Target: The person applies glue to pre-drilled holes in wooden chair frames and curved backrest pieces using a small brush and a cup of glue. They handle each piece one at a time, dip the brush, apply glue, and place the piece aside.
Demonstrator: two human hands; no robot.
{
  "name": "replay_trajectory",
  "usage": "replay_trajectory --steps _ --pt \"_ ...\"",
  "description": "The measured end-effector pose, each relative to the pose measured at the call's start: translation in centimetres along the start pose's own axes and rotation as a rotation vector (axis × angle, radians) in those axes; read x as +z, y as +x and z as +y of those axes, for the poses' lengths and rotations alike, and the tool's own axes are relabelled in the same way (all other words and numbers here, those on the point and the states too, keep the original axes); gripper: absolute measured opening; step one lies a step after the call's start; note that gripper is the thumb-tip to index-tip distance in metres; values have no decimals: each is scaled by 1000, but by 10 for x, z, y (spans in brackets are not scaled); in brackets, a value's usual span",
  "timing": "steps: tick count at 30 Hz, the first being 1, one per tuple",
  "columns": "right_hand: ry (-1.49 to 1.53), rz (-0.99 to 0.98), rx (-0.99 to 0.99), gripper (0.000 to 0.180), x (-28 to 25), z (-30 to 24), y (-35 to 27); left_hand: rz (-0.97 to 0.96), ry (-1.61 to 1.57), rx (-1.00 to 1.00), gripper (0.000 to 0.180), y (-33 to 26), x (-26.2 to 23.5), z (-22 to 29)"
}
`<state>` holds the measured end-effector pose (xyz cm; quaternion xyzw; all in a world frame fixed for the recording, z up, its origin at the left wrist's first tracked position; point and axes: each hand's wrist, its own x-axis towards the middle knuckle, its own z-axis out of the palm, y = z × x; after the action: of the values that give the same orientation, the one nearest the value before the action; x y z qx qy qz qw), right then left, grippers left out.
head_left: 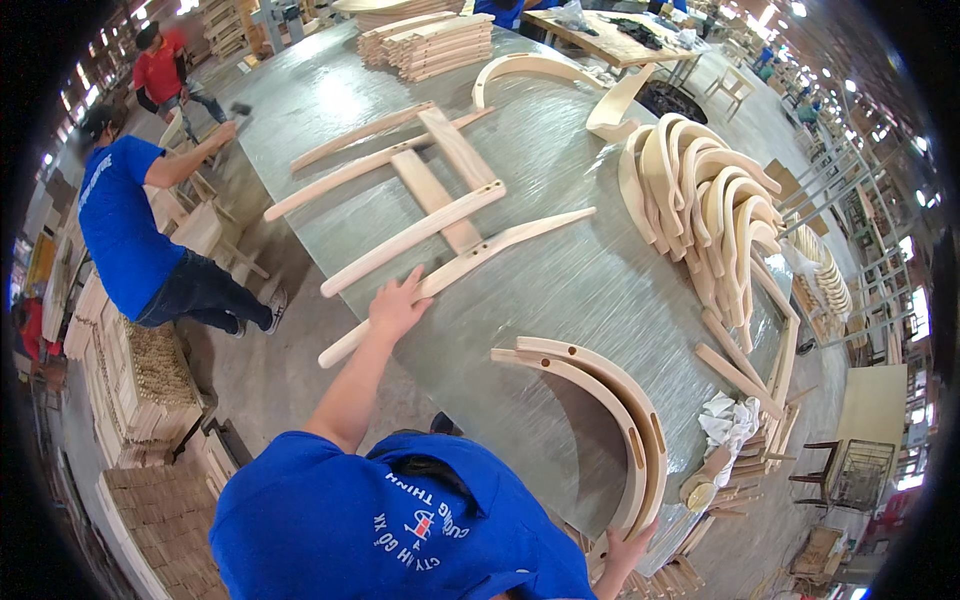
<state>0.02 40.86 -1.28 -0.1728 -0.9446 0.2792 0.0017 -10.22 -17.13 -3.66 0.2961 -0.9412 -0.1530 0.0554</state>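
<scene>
My left hand (400,305) lies over a long pale wooden chair leg (500,245), fingers across its far side. The leg stretches from over the near left table edge toward the middle. A crosspiece (435,200) links it to another leg (410,240), and a second joined pair of legs (365,165) lies beyond. At the lower right, my right hand (628,552) grips the near end of two curved wooden rails (640,430) lying side by side, with slots and dark holes along them. Its fingers are partly hidden beneath the wood.
Curved wooden parts (700,190) are piled on the right of the grey table (460,350). Stacked slats (430,45) stand at the far edge. A white cloth (728,422) lies at the right. A co-worker in blue (130,210) holds a hammer (240,108) at the left.
</scene>
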Motion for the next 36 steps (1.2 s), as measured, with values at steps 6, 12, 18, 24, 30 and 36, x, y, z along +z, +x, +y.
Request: replay_trajectory --steps 6,12,18,24,30,36 --pt "-157 12 62 94 3 -2 1 121 -2 -109 59 28 -6 -15" --pt "-280 22 8 91 15 -8 7 -49 -149 707 64 49 9 50" --pt "-300 -99 -18 80 -4 -72 43 -468 -173 856 91 10 23 72" --pt "-363 -66 -58 78 -12 -84 47 -593 7 749 67 12 24 111" --pt "-595 -27 -310 69 -77 -180 111 -498 -613 472 51 -4 43 86" --pt "-684 388 -1155 45 -131 -461 185 -157 -1098 97 53 38 41 110"
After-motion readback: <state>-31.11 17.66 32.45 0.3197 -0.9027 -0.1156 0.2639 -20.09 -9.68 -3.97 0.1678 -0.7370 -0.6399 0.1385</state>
